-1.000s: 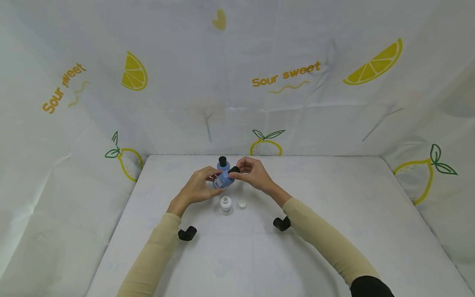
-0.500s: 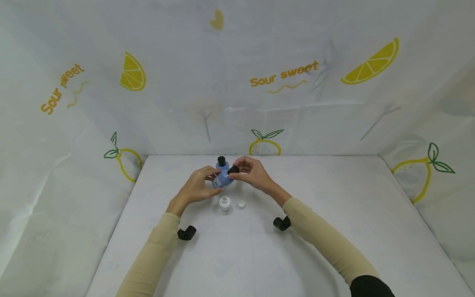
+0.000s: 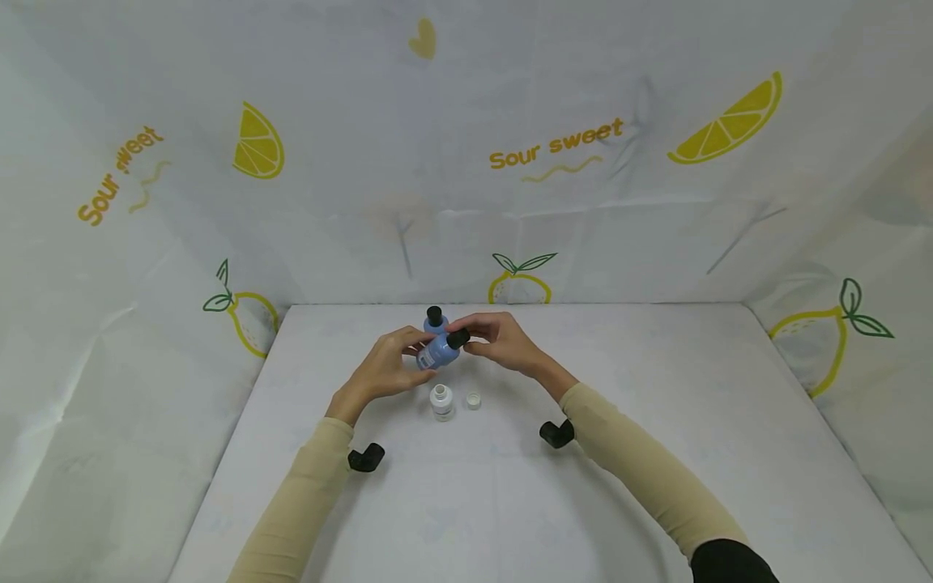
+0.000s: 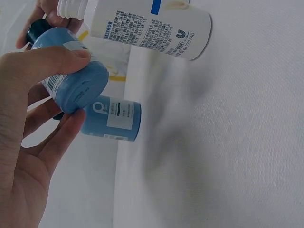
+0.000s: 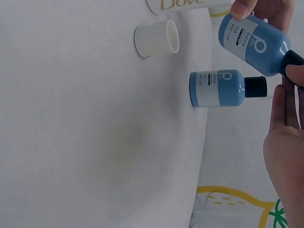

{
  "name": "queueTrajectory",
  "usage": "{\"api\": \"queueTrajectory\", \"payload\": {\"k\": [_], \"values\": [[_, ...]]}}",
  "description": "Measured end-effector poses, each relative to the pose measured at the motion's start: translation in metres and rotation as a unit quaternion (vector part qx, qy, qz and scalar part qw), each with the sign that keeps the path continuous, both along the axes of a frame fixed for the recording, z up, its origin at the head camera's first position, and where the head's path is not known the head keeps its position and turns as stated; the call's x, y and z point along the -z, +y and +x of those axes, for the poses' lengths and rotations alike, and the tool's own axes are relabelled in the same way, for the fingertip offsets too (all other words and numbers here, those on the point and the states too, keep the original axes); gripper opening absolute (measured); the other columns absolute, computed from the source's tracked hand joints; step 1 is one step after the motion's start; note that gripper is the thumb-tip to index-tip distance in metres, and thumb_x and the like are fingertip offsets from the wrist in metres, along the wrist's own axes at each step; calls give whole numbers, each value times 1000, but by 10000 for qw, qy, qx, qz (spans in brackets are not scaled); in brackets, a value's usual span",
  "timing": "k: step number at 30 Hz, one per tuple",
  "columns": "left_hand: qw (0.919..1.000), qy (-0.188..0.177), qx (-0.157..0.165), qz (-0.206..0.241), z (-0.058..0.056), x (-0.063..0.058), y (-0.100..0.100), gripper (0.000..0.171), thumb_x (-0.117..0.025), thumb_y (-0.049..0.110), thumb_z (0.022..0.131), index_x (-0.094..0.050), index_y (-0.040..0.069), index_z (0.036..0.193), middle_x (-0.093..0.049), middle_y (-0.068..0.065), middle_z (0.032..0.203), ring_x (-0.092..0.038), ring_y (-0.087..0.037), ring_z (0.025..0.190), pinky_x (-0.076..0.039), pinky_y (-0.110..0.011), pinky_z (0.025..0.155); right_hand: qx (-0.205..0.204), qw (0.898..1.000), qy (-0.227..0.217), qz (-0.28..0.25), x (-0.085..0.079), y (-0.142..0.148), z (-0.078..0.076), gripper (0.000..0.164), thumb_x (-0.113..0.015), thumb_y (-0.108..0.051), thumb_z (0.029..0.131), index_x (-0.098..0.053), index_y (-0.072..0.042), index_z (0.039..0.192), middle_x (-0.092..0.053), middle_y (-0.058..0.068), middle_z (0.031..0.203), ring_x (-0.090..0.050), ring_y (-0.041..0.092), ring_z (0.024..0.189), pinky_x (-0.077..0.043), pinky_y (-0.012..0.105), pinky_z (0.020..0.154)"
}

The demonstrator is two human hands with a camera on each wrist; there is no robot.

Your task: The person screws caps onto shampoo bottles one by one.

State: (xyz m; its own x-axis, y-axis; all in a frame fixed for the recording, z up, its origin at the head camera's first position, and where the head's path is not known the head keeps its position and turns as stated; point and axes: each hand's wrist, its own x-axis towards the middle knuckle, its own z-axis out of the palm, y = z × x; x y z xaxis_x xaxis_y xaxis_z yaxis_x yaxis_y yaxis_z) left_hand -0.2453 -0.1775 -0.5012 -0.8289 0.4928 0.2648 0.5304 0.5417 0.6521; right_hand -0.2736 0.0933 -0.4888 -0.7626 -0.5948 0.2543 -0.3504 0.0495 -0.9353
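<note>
My left hand [image 3: 386, 366] grips a small blue bottle [image 3: 437, 354] tilted above the table, thumb on one side and fingers on the other. At its black cap [image 3: 458, 338] is my right hand [image 3: 508, 344]; in the right wrist view the thumb lies against the cap [image 5: 292, 61], with fingers on its far side. Behind the held bottle stands a second blue bottle [image 5: 217, 89], upright and with its black cap on. Nearer me, an uncapped white Dove bottle [image 3: 441, 403] stands upright. To its right a white cap [image 3: 473, 401] sits on the table.
The white-covered table [image 3: 496, 502] meets a pale curtain [image 3: 350, 162] printed with lemons and lettering at its back edge. Black wrist mounts [image 3: 367, 458] jut from both sleeves, low over the table.
My right hand's fingers have shifted around the black cap, with the index finger now reaching over it and the wrist slightly lower. The left hand and bottle have hardly moved.
</note>
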Motion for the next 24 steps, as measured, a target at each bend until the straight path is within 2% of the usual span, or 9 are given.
{"api": "queueTrajectory", "payload": {"k": [7,11,20,24], "values": [[9999,-94,-32,25,2,-2,0,58,-93,9,84,-70,-3,136,-74,-16,122,-77,-32,110,-69,-46,99,191,9996,-92,181,0,1,0,41,-74,10,95,-71,3,135,-71,24,140,-71,13,126,-56,29,119],[9999,-86,-24,52,1,-2,0,58,-92,9,84,-70,-3,137,-74,-17,122,-77,-33,110,-69,-48,99,300,9992,-97,228,2,1,0,43,-78,6,95,-70,2,137,-72,23,141,-72,10,121,-57,26,117],[9999,-141,-73,20,0,-1,0,59,-92,9,84,-70,-3,137,-74,-17,122,-77,-33,111,-68,-50,100,554,9980,-100,280,2,-1,1,43,-80,0,94,-71,1,136,-73,22,137,-72,17,116,-60,24,111],[9999,-113,-74,20,1,-1,0,59,-92,10,84,-70,-3,138,-74,-17,123,-77,-33,111,-68,-49,100,639,9975,-120,283,2,-2,2,42,-81,-1,94,-72,1,135,-74,22,135,-73,17,115,-61,30,112]]}}
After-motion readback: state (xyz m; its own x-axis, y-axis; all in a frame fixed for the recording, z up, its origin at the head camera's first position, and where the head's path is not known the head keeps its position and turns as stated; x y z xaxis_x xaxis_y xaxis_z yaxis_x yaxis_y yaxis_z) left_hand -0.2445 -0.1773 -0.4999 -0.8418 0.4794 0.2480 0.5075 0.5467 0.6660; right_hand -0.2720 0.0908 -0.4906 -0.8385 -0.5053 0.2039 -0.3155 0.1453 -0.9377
